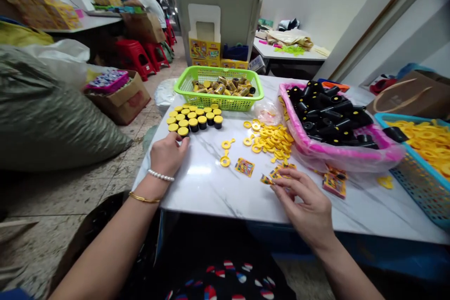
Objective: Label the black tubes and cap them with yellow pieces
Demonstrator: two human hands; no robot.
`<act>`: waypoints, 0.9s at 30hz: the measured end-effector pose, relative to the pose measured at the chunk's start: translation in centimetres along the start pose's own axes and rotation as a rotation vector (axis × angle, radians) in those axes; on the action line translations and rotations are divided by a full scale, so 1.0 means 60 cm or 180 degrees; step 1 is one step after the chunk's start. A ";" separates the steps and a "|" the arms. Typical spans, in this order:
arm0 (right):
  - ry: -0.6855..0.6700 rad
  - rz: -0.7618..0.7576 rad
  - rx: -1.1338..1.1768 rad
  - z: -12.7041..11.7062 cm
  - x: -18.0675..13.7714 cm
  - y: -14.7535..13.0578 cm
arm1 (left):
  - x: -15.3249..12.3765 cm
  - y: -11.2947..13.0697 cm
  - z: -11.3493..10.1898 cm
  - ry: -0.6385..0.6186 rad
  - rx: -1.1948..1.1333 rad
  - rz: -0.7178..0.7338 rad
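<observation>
My left hand (168,153) has its thumb and fingers at the near edge of a group of small black cylinders with yellow caps (183,131), closed around the nearest one. My right hand (307,199) pinches the edge of a small colourful printed card (266,179), which tilts up at the fingertips. More such cards lie under and behind those fingers, partly hidden. One printed card (245,167) lies flat between my hands. Beyond it are two loose yellow plastic rings with tabs (225,161) and a pile of similar yellow rings (272,141).
A green basket (218,101) of gold-brown cylinders stands at the back. On the right are a pink basket (383,152) of black tubes, a stack of cards (333,184) and a blue basket (418,183) of yellow parts. A large sack (52,117) lies left; another person (153,7) sits beyond.
</observation>
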State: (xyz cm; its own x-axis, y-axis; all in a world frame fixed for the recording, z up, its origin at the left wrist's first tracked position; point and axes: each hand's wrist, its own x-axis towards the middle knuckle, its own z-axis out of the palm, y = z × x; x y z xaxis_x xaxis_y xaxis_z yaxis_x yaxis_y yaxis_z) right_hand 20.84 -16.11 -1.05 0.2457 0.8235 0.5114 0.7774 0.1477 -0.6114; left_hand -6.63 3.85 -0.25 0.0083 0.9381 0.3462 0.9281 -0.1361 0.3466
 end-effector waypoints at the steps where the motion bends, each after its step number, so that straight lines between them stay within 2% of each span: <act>1: 0.0039 -0.0018 0.0056 0.011 0.006 -0.015 | -0.014 0.008 -0.009 0.0040 -0.0195 -0.0045; 3: 0.0131 -0.0102 0.0121 0.037 0.018 -0.045 | -0.054 0.030 -0.028 0.0028 -0.0849 -0.0162; 4: 0.0180 -0.0181 0.0138 0.053 0.022 -0.059 | -0.078 0.042 -0.036 -0.0223 -0.1364 -0.0218; 7: 0.0262 -0.0532 0.0219 0.099 0.028 -0.093 | -0.145 0.074 -0.045 -0.1414 -0.3176 -0.0741; 8: 0.0198 -0.0618 0.0294 0.111 0.028 -0.101 | -0.159 0.079 -0.045 -0.1643 -0.3606 -0.0907; 10: -0.0130 -0.0532 0.0585 0.128 0.031 -0.110 | -0.174 0.076 -0.044 -0.1714 -0.4142 -0.1189; 12: -0.0689 0.0043 0.1140 0.135 0.041 -0.111 | -0.174 0.059 -0.047 -0.1726 -0.4355 -0.1325; 16: -0.2085 0.1738 0.2350 0.138 0.083 -0.103 | -0.160 0.026 -0.057 -0.2099 -0.4418 -0.1230; 18: -0.2701 0.2128 0.2584 0.142 0.105 -0.099 | -0.155 0.021 -0.059 -0.2103 -0.4383 -0.1156; 20: -0.3125 0.2167 0.2643 0.150 0.120 -0.096 | -0.152 0.023 -0.059 -0.2076 -0.4401 -0.1134; 23: -0.3238 0.2035 0.2490 0.163 0.128 -0.095 | -0.149 0.026 -0.056 -0.2126 -0.4422 -0.1072; 25: -0.2952 0.1986 0.2378 0.171 0.126 -0.096 | -0.150 0.026 -0.054 -0.1897 -0.4266 -0.1123; 27: -0.2518 0.1915 0.2299 0.178 0.121 -0.098 | -0.154 0.027 -0.052 -0.1458 -0.4119 -0.1365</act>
State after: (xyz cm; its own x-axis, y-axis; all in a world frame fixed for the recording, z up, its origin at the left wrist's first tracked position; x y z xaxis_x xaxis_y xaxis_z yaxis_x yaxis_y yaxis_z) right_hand 11.89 -5.15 -0.20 -0.1600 0.9335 -0.3209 0.1005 -0.3079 -0.9461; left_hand -6.34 -6.06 -0.15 0.1675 0.9642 -0.2054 -0.0924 0.2228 0.9705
